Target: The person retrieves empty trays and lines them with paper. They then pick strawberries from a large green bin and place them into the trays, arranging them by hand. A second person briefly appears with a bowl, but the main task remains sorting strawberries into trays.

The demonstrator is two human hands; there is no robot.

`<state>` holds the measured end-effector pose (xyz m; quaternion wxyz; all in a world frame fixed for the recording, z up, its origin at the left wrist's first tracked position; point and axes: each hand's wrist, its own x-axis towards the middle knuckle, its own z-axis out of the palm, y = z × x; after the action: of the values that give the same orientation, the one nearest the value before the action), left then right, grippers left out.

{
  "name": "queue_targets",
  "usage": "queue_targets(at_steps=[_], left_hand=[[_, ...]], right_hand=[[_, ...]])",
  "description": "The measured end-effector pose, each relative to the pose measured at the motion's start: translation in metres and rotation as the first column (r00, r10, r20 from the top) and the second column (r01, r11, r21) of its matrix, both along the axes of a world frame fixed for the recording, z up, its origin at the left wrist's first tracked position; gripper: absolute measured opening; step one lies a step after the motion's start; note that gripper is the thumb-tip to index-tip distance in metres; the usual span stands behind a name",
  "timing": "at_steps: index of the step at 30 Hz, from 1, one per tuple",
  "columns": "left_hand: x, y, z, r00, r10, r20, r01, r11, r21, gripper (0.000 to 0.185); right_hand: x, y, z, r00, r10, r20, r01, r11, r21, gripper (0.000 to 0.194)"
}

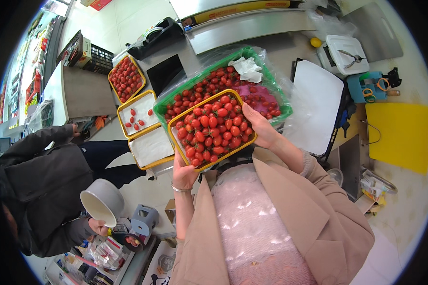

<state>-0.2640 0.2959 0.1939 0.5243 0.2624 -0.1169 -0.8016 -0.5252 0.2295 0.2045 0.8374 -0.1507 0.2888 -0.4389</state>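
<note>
My left hand (184,171) grips the near left corner of a yellow-rimmed tray (218,167) heaped with cherry tomatoes (214,131). On its right side, my right hand (262,128) holds the same tray, thumb at the rim. Behind it lies a green crate (287,107) lined with clear plastic, with more cherry tomatoes (199,91), a pink liner (258,103) and crumpled white paper (248,69). Left of the crate, one paper-lined tray (151,149) is bare, another (123,123) has several tomatoes, and a third (141,71) is full of them.
At the left stands another person (50,178) holding a whitish pot (108,199). A white cutting board (315,103) lies right of the crate, beside a blue holder (355,87) with scissors. Farther right are a yellow board (399,135) and a sink (353,160). A black box (157,41) stands beyond the trays.
</note>
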Motion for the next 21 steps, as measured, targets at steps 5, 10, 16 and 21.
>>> queue_targets(at_steps=[5, 10, 16, 21], left_hand=[[-0.005, -0.003, 0.001, 1.000, 0.029, -0.002, -0.029, 0.996, -0.086, 0.091], [-0.010, -0.014, 0.001, 0.999, 0.001, 0.036, -0.004, 0.996, 0.090, 0.079], [0.000, -0.012, -0.013, 0.987, -0.037, 0.158, 0.009, 0.985, 0.170, 0.076], [-0.001, -0.011, -0.016, 0.999, 0.011, 0.041, -0.013, 0.999, 0.050, 0.073]], right_hand=[[0.002, 0.000, 0.003, 0.998, -0.003, 0.062, 0.003, 1.000, -0.013, 0.055], [0.008, 0.000, 0.002, 0.998, -0.036, 0.043, 0.037, 0.999, -0.019, 0.053], [0.012, 0.004, 0.002, 0.992, -0.042, 0.118, 0.041, 0.999, 0.008, 0.049], [0.017, -0.001, -0.002, 0.996, -0.051, -0.069, 0.061, 0.986, 0.155, 0.048]])
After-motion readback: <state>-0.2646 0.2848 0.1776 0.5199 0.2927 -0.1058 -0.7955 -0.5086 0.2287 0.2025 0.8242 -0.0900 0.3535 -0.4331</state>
